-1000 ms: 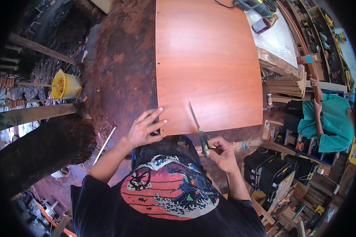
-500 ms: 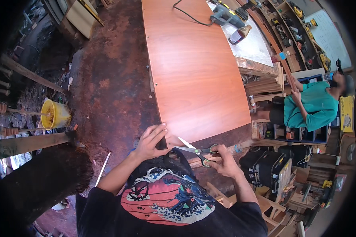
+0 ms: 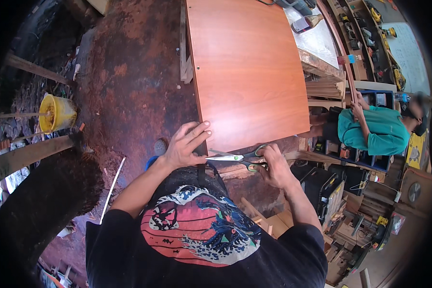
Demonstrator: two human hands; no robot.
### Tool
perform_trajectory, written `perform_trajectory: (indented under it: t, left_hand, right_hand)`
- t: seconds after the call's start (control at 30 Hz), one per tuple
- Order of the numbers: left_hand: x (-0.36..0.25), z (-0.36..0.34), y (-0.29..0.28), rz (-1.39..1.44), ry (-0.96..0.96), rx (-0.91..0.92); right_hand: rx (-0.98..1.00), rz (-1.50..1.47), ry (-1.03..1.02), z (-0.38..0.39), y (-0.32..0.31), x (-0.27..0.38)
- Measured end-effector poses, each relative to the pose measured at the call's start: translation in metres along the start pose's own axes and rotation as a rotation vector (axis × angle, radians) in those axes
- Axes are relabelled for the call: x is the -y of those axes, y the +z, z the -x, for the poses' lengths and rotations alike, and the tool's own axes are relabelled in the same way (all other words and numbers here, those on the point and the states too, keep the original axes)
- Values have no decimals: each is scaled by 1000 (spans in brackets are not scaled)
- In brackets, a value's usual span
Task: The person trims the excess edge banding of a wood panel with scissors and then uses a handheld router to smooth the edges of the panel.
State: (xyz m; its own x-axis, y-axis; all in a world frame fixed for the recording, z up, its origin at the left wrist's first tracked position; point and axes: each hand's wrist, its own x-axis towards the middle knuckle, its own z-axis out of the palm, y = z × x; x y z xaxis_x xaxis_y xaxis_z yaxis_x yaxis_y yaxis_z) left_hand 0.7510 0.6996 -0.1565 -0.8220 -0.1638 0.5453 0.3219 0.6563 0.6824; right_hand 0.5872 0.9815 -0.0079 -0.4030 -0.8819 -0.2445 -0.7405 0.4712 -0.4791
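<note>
Scissors with green-and-black handles (image 3: 237, 158), upright on the panel a second ago, now lie level along the near edge of the reddish-brown laminated wood panel (image 3: 247, 72), gripped in the right hand (image 3: 273, 165); the left hand (image 3: 187, 144), fingers spread, presses the near-left corner, suggesting edge trimming.

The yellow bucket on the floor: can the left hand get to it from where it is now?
Probably not. The left hand rests on the near corner of the wooden board, while the yellow bucket stands far off to the left across bare floor. Nothing blocks the way; it simply looks beyond arm's length.
</note>
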Motion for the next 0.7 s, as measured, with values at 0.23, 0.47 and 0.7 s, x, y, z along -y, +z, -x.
perform_trajectory:
  t: [0.23,0.47,0.7]
  left_hand:
    - [4,8,3,-20,4,-15]
    - [2,6,-1,0,-26,-7]
    - [1,5,-2,10,-12,-21]
  right_hand:
    - [-6,120,-96,-15,-3,2]
    - [72,235,-88,-28,-8,6]
    - [96,408,-136,-40,-17,10]
